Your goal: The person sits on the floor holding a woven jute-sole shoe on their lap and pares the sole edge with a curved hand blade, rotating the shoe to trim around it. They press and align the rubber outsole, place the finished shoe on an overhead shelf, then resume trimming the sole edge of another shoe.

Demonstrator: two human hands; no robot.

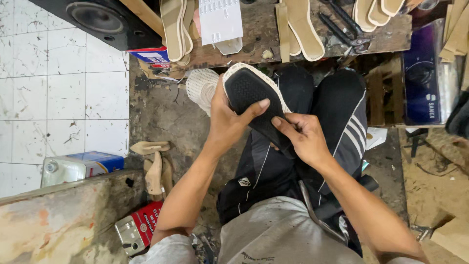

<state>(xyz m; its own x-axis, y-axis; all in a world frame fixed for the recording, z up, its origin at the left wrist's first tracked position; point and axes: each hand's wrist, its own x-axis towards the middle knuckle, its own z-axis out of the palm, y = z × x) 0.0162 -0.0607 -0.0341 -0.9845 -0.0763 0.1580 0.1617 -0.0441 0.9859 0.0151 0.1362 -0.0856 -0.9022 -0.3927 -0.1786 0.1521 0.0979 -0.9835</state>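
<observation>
A black-soled shoe with a cream woven upper is held sole-up over the lap, between both hands. The left hand is wrapped around its left edge, the grip closed on it with the thumb laid across the sole. The right hand is pressed against the heel end, fingers apparently curled beneath, though that part is hidden. Beige insoles and pliers lie on the wooden counter beyond.

A red-and-white flat tin lies below-left of the hands; a blue-labelled metal can further left; a white printed card above them; a purple box right.
</observation>
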